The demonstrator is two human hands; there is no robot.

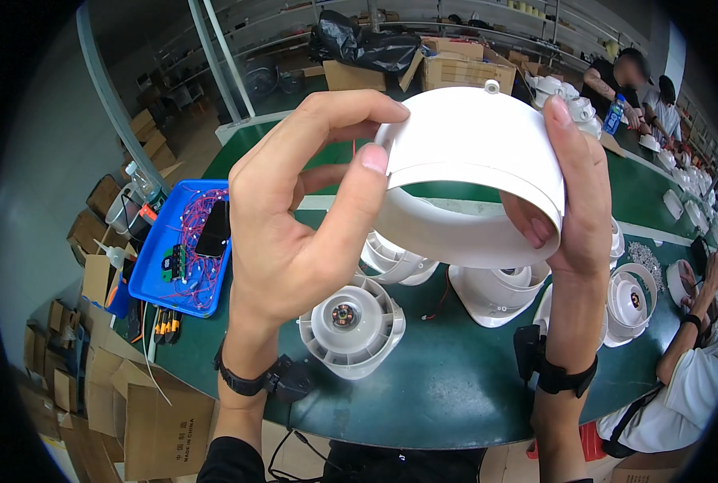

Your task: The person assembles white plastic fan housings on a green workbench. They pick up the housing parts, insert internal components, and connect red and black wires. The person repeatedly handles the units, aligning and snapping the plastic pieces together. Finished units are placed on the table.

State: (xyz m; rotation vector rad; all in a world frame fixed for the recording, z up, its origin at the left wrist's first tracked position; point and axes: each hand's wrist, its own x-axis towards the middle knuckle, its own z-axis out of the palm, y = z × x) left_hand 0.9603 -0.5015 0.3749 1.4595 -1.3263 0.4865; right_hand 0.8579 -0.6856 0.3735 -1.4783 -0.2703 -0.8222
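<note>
I hold a white plastic housing ring (471,153), wide and hollow, up in front of me with both hands. My left hand (294,217) pinches its left rim between thumb and forefinger. My right hand (576,193) grips its right side, fingers curled inside the opening. Below on the green table (455,386) sits a white round fan-like part (351,322) with a small dark centre, directly under my left hand.
More white housings (495,290) and round parts (632,302) lie on the table. A blue tray (182,249) of red wires and a phone sits left. Cardboard boxes (158,419) stand by the floor. Other people (689,378) work at right.
</note>
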